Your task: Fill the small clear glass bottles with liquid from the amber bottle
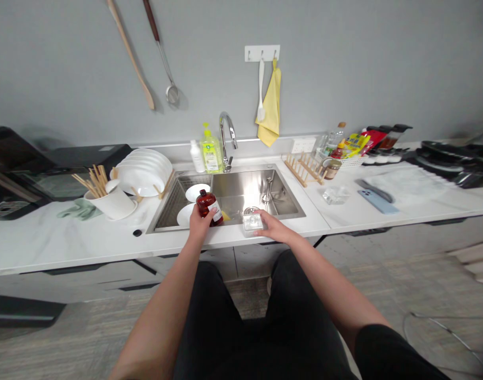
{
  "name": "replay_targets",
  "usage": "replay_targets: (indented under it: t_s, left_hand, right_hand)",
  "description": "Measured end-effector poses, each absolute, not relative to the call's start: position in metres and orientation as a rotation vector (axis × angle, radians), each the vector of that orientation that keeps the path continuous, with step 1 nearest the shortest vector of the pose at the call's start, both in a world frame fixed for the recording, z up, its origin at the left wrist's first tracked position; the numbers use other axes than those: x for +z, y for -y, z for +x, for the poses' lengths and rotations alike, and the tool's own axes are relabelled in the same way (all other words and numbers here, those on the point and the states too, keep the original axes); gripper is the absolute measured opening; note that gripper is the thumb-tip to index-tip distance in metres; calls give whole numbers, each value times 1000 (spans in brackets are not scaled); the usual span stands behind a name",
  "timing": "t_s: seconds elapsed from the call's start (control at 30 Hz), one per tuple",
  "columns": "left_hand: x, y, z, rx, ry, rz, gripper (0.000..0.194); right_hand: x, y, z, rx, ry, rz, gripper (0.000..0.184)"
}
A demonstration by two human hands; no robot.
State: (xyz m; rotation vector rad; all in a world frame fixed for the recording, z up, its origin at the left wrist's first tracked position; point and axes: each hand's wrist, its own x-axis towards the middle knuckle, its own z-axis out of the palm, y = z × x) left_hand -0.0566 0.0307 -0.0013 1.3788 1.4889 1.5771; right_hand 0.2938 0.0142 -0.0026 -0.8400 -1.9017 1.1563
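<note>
My left hand [200, 224] grips an amber glass bottle [207, 207] with a white label, holding it upright over the front left of the stainless steel sink [241, 184]. My right hand [273, 227] holds a small clear square container [252, 223] by its side, just over the sink's front rim. Two white bowls [196, 192] [185, 215] sit in the sink's left part on a wire rack, close behind the bottle. A small yellow item [225, 215] lies partly hidden behind the bottle.
A chrome faucet [225, 134] and a green soap pump bottle [211, 153] stand behind the sink. To the left are stacked white plates [142, 171] and a white cup of wooden chopsticks [112, 203]. To the right are a wooden dish rack [304, 169] and a phone [378, 201].
</note>
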Motion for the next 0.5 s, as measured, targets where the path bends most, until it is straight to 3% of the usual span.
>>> replay_targets:
  t_s: [0.1,0.27,0.33,0.43,0.5]
  left_hand:
    - [4,-30,-55,1581,-1478,1378,66]
    - [17,-3,-45,1648,-1465,1345,68]
    - [23,26,-35,1669,-1497,1376,70]
    - [32,82,-15,1687,-1594,1552,72]
    - [41,117,0,1682,-1579,1723,74]
  right_hand:
    - [1,-11,292,1131,1878,-882,84]
    - [20,11,298,1014,1804,-941,124]
    - [29,34,298,833,1715,-983,110]
    - [43,83,284,599,1617,-1009,67]
    - [50,116,264,631,1663,-936,61]
